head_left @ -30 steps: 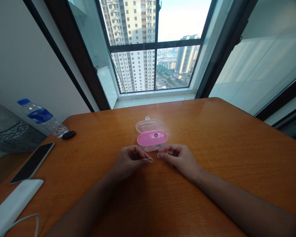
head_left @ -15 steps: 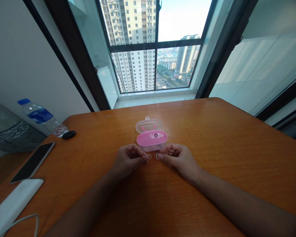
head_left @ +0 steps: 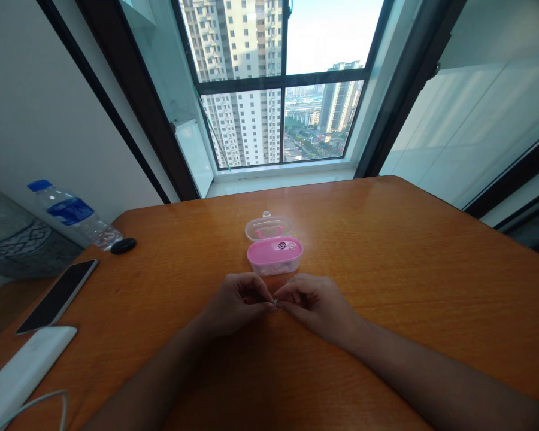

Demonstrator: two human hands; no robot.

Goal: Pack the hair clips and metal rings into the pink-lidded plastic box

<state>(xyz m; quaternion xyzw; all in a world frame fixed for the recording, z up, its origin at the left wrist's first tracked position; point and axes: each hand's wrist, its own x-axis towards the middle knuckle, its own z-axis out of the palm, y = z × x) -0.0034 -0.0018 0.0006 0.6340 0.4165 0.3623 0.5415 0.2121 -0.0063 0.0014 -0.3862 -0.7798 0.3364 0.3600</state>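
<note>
My left hand [head_left: 236, 302] and my right hand [head_left: 317, 305] meet fingertip to fingertip low over the wooden table [head_left: 386, 251]. Both are closed in a pinch on tiny rings [head_left: 275, 303]; only a small pale-green bit shows between the fingers. Just beyond the hands stands a small pink box [head_left: 275, 254] with its clear lid [head_left: 269, 226] swung open at the back. A dark ring [head_left: 282, 245] lies on the pink surface. The hands do not touch the box.
A water bottle [head_left: 72, 214] lies at the far left, with a small black oval object [head_left: 123, 245] beside it. Nearer me on the left are a dark phone [head_left: 56, 295] and a white device [head_left: 22, 374] with a cable [head_left: 36, 404]. Behind the table is a window.
My hands were apart, each pinching a small ring. They have drawn back toward me and come together, so the rings now meet between the fingertips.
</note>
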